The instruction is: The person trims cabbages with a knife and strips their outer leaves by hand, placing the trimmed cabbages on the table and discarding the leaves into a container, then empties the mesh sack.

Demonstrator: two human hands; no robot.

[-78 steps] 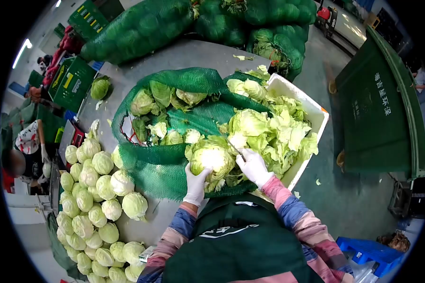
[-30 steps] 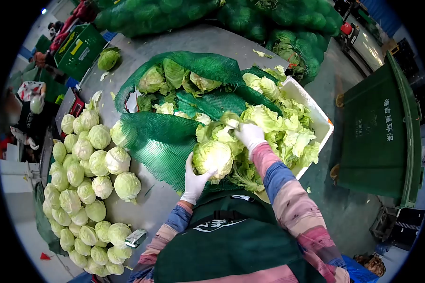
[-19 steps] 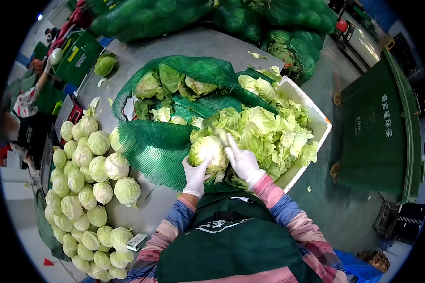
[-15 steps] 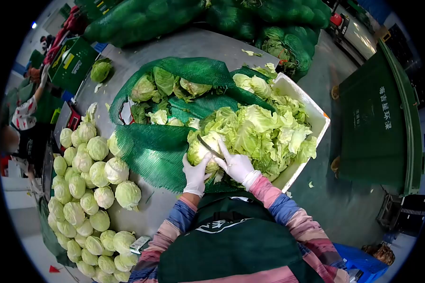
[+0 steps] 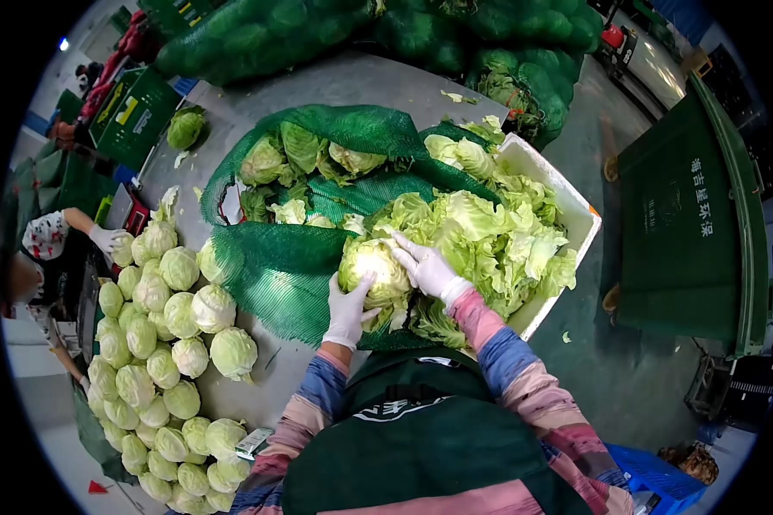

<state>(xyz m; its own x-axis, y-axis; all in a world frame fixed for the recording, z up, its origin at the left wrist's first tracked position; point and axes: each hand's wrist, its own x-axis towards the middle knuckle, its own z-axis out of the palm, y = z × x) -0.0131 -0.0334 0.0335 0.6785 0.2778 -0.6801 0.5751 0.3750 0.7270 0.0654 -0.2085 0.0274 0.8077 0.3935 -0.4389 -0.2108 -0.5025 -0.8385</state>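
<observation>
A pale green cabbage lies in front of me at the near edge of the opened green net bag. My gloved left hand grips its left and near side, thumb on top. My gloved right hand is at its upper right, fingers closed round something hidden; the blade seen earlier does not show clearly. Loose outer leaves are heaped just right of the cabbage, in and over a white foam box. More cabbages sit in the far part of the net.
Many trimmed cabbages are piled at the left. Beyond them, a co-worker's gloved hand touches one. Full net bags lie along the far edge, near a single cabbage. A large green bin stands at right.
The dark blade that lay across the cabbage is no longer visible. My right hand has moved slightly up, and my left thumb rests higher. The co-worker's hand has come down to the pile.
</observation>
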